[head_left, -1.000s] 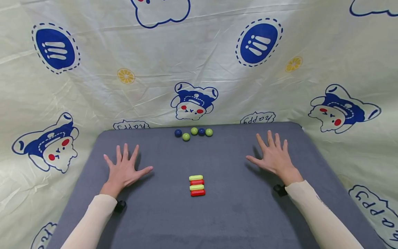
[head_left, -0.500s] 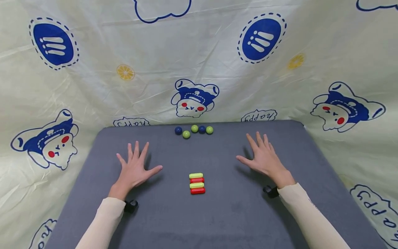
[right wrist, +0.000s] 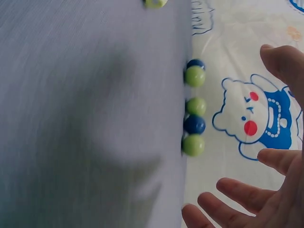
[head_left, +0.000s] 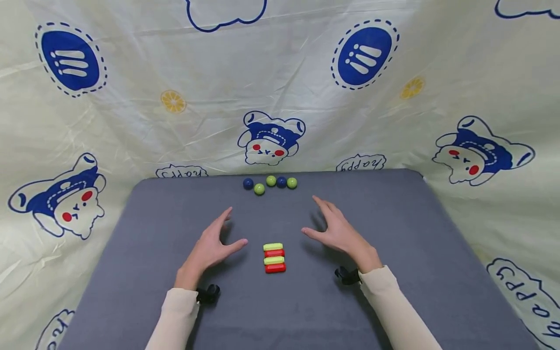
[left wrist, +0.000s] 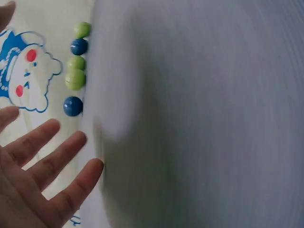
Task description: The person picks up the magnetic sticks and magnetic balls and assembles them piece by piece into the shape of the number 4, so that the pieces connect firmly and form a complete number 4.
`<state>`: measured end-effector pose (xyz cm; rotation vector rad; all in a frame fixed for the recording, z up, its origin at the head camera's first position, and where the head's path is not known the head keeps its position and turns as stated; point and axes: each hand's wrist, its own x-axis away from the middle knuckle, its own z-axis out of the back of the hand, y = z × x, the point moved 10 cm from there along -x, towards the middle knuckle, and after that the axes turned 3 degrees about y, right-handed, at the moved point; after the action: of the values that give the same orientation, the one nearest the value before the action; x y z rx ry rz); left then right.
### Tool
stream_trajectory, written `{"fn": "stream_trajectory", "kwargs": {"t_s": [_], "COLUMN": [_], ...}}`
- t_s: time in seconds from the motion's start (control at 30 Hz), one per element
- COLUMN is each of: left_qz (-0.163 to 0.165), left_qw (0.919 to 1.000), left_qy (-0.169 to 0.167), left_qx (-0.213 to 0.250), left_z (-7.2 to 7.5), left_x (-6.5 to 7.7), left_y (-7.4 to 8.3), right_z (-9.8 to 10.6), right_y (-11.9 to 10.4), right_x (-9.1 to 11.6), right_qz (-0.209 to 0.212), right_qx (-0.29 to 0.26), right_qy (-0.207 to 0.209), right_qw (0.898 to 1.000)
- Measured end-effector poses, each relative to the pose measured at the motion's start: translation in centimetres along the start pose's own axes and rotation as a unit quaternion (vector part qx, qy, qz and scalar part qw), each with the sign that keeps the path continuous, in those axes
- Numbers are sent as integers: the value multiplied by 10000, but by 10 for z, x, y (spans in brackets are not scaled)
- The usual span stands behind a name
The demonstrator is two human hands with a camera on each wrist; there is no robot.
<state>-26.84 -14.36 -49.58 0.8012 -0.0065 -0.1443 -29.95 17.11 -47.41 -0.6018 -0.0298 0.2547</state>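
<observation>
Four small bars, alternately yellow-green and red, lie stacked in a column on the grey table; the top yellow-green bar (head_left: 273, 247) and the bottom red bar (head_left: 275, 268) mark its ends. To their left hovers my left hand (head_left: 211, 249), thumb and fingers spread and holding nothing. On the other side my right hand (head_left: 342, 235) is likewise spread, thumb towards the bars, with nothing in it. Both palms face inwards. In the left wrist view the left fingers (left wrist: 71, 190) are apart; the right fingers (right wrist: 242, 194) look the same in the right wrist view.
Near the table's far edge sit several balls, among them a dark blue ball (head_left: 248, 183) and a green ball (head_left: 259, 189). Behind the grey table (head_left: 280, 316) hangs a pale printed cloth (head_left: 210, 131) with cartoon figures.
Both hands have moved inwards towards the bars and turned so that their palms face each other. The bars and balls have stayed where they were.
</observation>
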Motion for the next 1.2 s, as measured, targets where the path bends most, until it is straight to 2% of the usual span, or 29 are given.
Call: {"fn": "stream_trajectory", "kwargs": {"t_s": [0.1,0.2,0.37,0.53,0.77,1.0,1.2], "left_qz": [77,117,-8,-168,-323,-505,-560], "left_qw": [9993,9984,9960,9941,9974,9981,9981], "left_qy": [13,99,331,368,62,79,-19], "left_qx": [374,538,833,1005,648,337,270], "left_z": [-13,-24,-31,-33,-45,-55,-58], "left_x": [-3,-3,0,-1,-7,-9,-11], "left_y": [6,9,7,10,18,23,23], "right_z": [-10,-24,-50,-69,-82,-82,-86], "right_y": [-7,-13,-26,-40,-48,-51,-54], "right_x": [-1,-1,-1,-5,-8,-8,-8], "right_qz": [-33,-32,25,236,307,665,759], "right_qx": [-266,-449,-704,-910,-902,-775,-778], "right_qy": [-7,-133,-430,-636,-751,-668,-778], "right_qw": [9996,9989,9966,9935,9926,9925,9910]}}
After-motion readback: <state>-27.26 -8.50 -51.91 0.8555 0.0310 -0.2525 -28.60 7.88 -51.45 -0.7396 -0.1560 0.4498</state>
